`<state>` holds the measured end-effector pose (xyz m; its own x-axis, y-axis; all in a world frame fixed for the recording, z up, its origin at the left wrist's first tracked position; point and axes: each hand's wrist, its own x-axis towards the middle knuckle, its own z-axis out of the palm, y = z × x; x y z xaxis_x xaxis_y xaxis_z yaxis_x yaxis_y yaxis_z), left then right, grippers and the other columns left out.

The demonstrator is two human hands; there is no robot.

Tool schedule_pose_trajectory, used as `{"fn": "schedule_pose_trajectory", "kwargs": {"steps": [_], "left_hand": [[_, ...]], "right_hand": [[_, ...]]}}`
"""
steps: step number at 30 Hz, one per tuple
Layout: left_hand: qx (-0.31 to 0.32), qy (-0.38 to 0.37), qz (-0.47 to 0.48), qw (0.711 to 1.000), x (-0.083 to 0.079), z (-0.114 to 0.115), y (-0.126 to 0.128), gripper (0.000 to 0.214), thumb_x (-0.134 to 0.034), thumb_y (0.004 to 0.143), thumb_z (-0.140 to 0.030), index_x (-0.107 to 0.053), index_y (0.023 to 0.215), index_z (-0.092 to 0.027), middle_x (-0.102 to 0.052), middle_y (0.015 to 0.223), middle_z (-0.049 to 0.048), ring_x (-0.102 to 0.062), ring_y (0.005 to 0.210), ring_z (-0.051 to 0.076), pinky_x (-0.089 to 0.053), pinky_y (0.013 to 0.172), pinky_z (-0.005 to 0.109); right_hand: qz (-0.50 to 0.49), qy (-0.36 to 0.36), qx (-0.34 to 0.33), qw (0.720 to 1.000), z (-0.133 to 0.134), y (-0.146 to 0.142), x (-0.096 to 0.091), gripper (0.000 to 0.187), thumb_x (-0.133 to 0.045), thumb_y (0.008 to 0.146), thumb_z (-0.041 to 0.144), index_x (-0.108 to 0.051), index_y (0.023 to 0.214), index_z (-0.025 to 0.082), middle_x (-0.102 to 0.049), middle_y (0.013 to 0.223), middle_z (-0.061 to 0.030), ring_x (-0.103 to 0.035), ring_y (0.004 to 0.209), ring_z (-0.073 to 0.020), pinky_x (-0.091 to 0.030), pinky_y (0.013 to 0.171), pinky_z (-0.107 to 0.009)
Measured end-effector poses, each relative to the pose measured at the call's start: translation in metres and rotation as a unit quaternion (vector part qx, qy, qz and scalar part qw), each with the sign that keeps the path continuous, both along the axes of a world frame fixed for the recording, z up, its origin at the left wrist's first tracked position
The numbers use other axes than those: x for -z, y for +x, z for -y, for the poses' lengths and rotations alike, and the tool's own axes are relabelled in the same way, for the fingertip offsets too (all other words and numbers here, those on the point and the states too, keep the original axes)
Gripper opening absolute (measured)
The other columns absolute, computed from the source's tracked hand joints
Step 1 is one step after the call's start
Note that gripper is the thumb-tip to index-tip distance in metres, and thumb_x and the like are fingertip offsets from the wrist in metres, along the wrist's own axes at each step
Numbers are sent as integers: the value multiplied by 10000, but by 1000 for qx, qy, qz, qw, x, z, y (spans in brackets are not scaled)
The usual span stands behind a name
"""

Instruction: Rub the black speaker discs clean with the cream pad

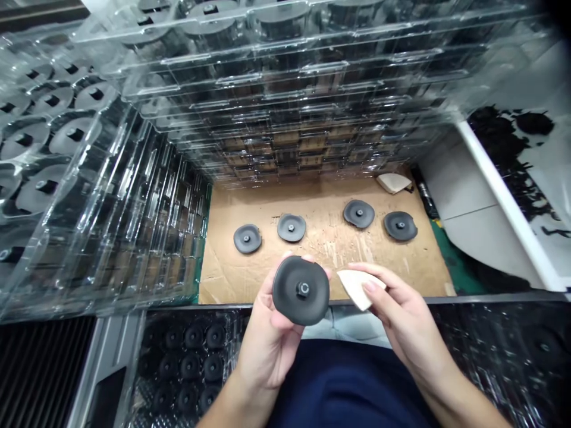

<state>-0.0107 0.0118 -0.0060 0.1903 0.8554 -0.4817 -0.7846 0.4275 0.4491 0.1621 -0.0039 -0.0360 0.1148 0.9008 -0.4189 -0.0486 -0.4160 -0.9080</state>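
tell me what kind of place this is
Probably a factory workbench for small parts: stacked clear trays full of identical pieces, four loose discs on a cardboard mat, and the left hand holding a dark disc beside the right hand with a pale wedge.

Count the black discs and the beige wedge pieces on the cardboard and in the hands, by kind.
Black discs: 5, four on the cardboard, one in the left hand
Beige wedges: 2, one in the right hand, one on the cardboard
Total: 7
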Motion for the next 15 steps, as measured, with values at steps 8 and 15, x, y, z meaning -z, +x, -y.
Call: {"fn": "schedule_pose_trajectory", "kwargs": {"steps": [8,15], "left_hand": [[22,3,-26,999,-1,7,5,523,-806,604,-203,-646,1099,-259,-708,1078,17,-669,925,148,-512,827,181],[56,-34,-48,997,4,9,0,560,-837,549,-239,-648,1076,-235,-712,1046,29,-639,1023,204,-510,869,235]], "right_hand": [[231,343,-70,908,-17,-24,-65,268,-502,895,179,-598,1143,215,-659,1053,-40,-597,946,-165,-484,776,-261],[249,342,-320,848,-28,-43,-78,229,-436,889,104,-632,1006,125,-665,836,-35,-580,712,-151,-460,652,-294]]}}
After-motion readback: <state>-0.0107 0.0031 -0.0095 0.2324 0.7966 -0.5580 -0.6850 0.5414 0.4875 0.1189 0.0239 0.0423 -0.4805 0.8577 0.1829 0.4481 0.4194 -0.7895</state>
